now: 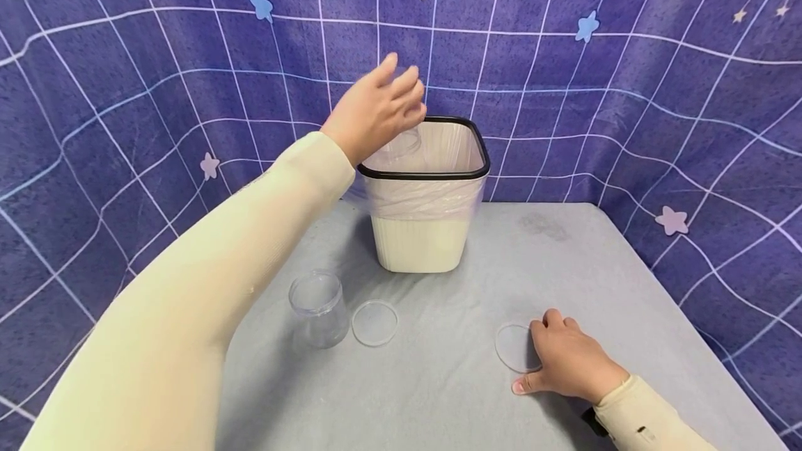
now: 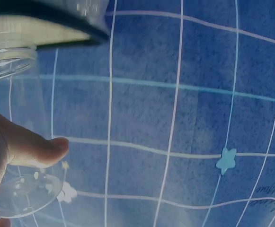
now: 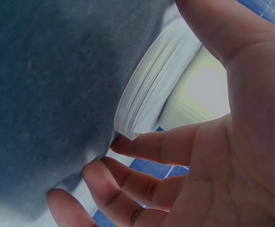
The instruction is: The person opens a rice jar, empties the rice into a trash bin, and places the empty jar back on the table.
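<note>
My left hand (image 1: pixel 382 106) is raised over the near-left rim of a bin (image 1: pixel 420 242), holding a clear plastic jar (image 2: pixel 28 97). The jar is upended, its threaded mouth toward the bin and its round base away from it, with the thumb along its side. On the table at right, my right hand (image 1: pixel 570 357) lies beside a clear round lid (image 1: pixel 515 348). In the right wrist view, the lid's ridged side (image 3: pixel 149 85) shows between the spread thumb and index finger, with the index fingertip right at its edge.
A second clear jar (image 1: pixel 322 319) stands left of centre, with another clear lid (image 1: pixel 374 323) flat beside it. The bin has a black rim and a clear bag liner. Purple grid-patterned fabric (image 1: pixel 532 75) surrounds the grey table (image 1: pixel 438 381) at the back and sides.
</note>
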Demonstrator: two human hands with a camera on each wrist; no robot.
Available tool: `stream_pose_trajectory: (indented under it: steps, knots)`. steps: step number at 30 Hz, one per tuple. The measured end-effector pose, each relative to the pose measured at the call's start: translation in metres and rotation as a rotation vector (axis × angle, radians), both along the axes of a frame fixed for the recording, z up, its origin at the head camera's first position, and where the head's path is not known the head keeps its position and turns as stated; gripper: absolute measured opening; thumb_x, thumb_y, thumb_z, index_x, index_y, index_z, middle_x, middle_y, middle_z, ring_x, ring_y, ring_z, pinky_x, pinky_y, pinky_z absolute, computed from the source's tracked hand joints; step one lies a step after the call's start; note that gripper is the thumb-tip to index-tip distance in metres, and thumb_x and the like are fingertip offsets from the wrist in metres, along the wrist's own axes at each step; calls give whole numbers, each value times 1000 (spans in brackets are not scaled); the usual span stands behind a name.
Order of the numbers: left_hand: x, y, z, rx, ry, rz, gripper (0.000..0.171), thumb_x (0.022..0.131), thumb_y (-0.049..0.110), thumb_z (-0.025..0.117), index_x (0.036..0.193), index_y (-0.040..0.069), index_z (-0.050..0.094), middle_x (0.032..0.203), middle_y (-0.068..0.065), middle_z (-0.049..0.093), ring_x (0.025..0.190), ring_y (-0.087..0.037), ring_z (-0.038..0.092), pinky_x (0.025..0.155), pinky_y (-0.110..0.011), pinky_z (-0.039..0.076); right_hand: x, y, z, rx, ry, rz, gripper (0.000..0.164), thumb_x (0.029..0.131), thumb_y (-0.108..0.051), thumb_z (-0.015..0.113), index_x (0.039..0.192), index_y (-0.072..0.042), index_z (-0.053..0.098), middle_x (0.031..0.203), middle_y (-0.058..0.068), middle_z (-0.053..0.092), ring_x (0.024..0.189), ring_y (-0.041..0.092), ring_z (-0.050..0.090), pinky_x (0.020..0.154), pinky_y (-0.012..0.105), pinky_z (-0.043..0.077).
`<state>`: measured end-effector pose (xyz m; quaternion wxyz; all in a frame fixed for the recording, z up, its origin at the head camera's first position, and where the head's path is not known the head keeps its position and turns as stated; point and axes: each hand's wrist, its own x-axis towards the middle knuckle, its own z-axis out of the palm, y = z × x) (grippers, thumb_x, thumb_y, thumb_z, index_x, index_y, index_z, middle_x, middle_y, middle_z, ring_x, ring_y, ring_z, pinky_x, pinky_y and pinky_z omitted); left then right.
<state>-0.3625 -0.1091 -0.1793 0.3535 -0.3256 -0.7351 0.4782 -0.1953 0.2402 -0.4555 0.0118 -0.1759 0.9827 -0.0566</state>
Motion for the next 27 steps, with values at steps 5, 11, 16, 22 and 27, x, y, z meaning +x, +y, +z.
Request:
stream_pose_trajectory:
  steps: [5, 11, 16, 22, 27]
  knots:
    - [-3, 6, 13, 116, 41, -38, 47, 101, 6, 54, 145, 25, 52, 151, -12, 48, 150, -33, 31, 122, -55, 23, 0, 0, 0, -3, 9, 6, 104, 52, -81, 81, 116, 0, 64, 107, 16, 54, 86, 32, 53, 69, 53, 53]
    - [-6, 14, -6, 83, -50, -116, 40, 101, 6, 54, 135, 27, 61, 142, -15, 53, 149, -40, 34, 124, -56, 22, 1, 1, 0, -2, 16, 6, 103, 52, -80, 82, 115, -1, 64, 106, 16, 54, 86, 31, 52, 69, 52, 52]
    - [-7, 15, 1, 213, -19, -130, 38, 103, 6, 49, 132, 26, 61, 142, -13, 51, 147, -41, 36, 118, -57, 29, 0, 1, 1, -6, 25, 8, 102, 52, -79, 83, 115, -1, 64, 106, 15, 54, 85, 30, 52, 69, 52, 52]
    - [-8, 23, 6, 178, 1, -53, 40, 101, 8, 55, 137, 26, 54, 148, -12, 44, 146, -39, 34, 118, -58, 28, 0, 1, 2, -4, 47, 6, 98, 52, -76, 85, 112, -2, 64, 104, 15, 54, 84, 30, 51, 66, 51, 51]
    - [-7, 29, -3, 24, -74, -3, 48, 100, 10, 55, 145, 25, 49, 151, -19, 40, 147, -43, 31, 118, -59, 27, 3, 2, 1, -7, 33, 7, 97, 55, -76, 85, 113, -1, 64, 105, 15, 54, 84, 31, 51, 67, 51, 52]
